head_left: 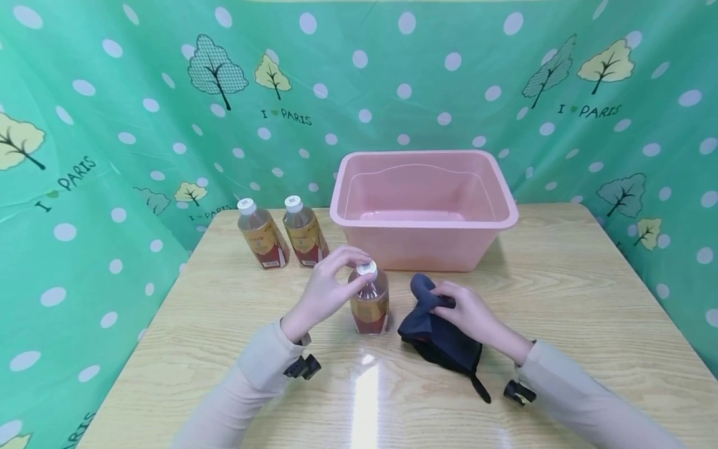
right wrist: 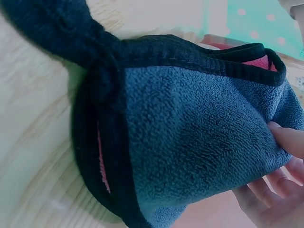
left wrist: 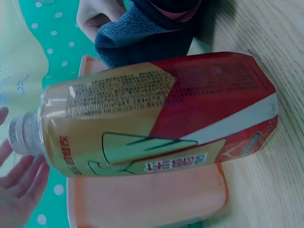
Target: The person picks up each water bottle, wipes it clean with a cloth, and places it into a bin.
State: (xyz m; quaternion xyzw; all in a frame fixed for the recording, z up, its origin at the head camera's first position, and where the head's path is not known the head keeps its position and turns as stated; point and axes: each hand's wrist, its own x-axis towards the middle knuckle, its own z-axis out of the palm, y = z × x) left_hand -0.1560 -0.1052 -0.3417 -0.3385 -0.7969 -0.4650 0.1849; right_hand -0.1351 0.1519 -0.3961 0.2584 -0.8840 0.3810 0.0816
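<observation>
My left hand reaches over a bottle standing upright on the table, thumb and fingers around its white cap. In the left wrist view, the bottle shows a gold, red and white label, with the fingers beside its neck. My right hand pinches a folded dark grey-blue cloth just right of the bottle. The cloth has a fuzzy face, black edging and a black loop; pink shows inside its folds. Part of the cap is hidden by the left hand.
Behind the hands stands a pink plastic bin. Two similar bottles, one left and one nearer the bin, stand upright at the back left. A green dotted curtain hangs behind the wooden table.
</observation>
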